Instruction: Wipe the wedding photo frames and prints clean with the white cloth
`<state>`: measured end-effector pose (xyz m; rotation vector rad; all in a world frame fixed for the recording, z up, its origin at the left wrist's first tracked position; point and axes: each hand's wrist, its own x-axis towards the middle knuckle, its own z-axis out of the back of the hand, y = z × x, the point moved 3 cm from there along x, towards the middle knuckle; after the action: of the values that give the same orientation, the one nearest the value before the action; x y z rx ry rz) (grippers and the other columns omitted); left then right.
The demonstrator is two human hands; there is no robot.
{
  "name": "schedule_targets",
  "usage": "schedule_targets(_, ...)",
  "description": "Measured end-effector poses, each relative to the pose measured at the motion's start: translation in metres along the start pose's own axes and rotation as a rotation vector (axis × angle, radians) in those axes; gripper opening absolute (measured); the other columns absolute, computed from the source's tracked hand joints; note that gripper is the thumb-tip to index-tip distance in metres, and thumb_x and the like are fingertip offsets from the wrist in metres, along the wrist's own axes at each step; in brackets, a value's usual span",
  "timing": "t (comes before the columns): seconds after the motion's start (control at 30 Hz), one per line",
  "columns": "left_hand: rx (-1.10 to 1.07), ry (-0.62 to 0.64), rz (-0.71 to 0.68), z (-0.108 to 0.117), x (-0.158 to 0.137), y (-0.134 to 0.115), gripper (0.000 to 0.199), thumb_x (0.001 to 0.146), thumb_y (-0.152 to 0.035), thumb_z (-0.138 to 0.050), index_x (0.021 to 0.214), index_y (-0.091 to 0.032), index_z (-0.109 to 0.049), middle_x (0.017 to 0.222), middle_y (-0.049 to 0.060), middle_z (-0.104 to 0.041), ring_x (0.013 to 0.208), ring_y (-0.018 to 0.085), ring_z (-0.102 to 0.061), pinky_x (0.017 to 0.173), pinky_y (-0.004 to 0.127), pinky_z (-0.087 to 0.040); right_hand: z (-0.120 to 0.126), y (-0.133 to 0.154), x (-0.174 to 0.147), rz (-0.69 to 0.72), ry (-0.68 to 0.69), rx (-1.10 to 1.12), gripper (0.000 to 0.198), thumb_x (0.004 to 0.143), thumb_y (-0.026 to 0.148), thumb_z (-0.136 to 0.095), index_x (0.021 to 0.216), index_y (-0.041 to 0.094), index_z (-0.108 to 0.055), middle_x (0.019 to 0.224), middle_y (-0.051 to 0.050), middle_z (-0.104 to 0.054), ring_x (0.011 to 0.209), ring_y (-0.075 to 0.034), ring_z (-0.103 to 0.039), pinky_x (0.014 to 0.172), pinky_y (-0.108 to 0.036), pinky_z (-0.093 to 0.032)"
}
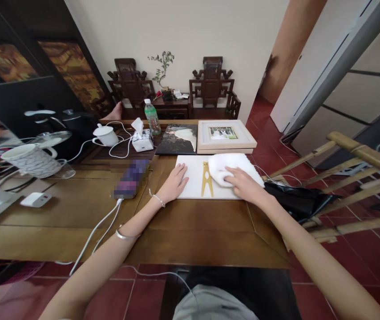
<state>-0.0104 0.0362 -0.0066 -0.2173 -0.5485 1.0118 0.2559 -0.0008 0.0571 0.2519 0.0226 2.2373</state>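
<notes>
A white rectangular board (192,184) lies flat on the wooden table, with a gold two-legged shape (205,182) on its face. At the board's left edge rests my left hand (174,182), fingers stretched out and holding nothing. My right hand (241,184) grips a folded fluffy white cloth (221,166), pressed against the right part of the board. The cloth covers that part, so what is under it is hidden. Part of the gold shape's right side is close to the cloth.
Behind the board lie a white picture frame (223,144) and a dark picture (173,138). A bottle (152,118), tissue box (143,141), phone (131,178), lidded cup (105,135) and patterned mug (31,160) stand leftward. A bamboo chair (360,151) is at right.
</notes>
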Motion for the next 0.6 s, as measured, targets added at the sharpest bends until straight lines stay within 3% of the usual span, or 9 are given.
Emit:
schedule_targets(0.1,0.014,-0.020,0.012,-0.001,0.000,0.001,0.051,0.095,-0.034,-0.036,0.135,-0.004,-0.044,0.148,0.022,-0.038,0.142,0.031,-0.027,0.116,0.050,-0.024,-0.005,-0.013,0.018,-0.036,-0.013,-0.033,0.052,0.066,-0.006,-0.042,0.109,0.011,-0.065,0.131,-0.022,-0.056,0.133,-0.029,-0.041,0.109,-0.051,-0.031)
schedule_targets(0.17,0.012,-0.035,0.019,-0.003,-0.001,0.002,0.051,0.095,-0.034,-0.036,0.135,-0.005,-0.045,0.148,0.022,-0.038,0.142,0.031,-0.027,0.116,0.050,-0.024,-0.007,-0.011,0.013,-0.038,-0.014,-0.044,0.051,0.067,-0.006,-0.042,0.108,0.011,-0.065,0.130,-0.021,-0.057,0.134,-0.029,-0.041,0.109,-0.052,-0.030)
schedule_targets(0.43,-0.006,-0.082,0.002,-0.005,0.000,0.002,0.050,0.096,-0.034,-0.035,0.134,-0.004,-0.046,0.146,0.022,-0.040,0.141,0.031,-0.028,0.117,0.049,-0.023,0.006,0.056,-0.075,0.096,0.049,0.006,0.052,0.062,-0.010,-0.040,0.096,0.017,-0.069,0.142,-0.012,-0.049,0.138,-0.031,-0.033,0.110,-0.060,-0.027)
schedule_targets(0.5,0.000,-0.078,-0.007,-0.004,0.000,0.001,0.050,0.097,-0.034,-0.033,0.135,-0.005,-0.046,0.146,0.021,-0.040,0.142,0.030,-0.028,0.117,0.050,-0.023,0.010,0.063,-0.083,0.102,0.076,0.018,0.051,0.062,-0.010,-0.041,0.095,0.018,-0.070,0.142,-0.011,-0.050,0.138,-0.031,-0.033,0.109,-0.060,-0.027)
schedule_targets(0.6,0.013,-0.057,-0.023,-0.003,-0.001,0.000,0.050,0.097,-0.032,-0.030,0.136,-0.004,-0.044,0.147,0.021,-0.040,0.142,0.030,-0.028,0.116,0.050,-0.024,0.013,0.056,-0.072,0.080,0.085,0.044,0.052,0.062,-0.008,-0.040,0.097,0.017,-0.069,0.138,-0.014,-0.053,0.135,-0.029,-0.038,0.110,-0.056,-0.030)
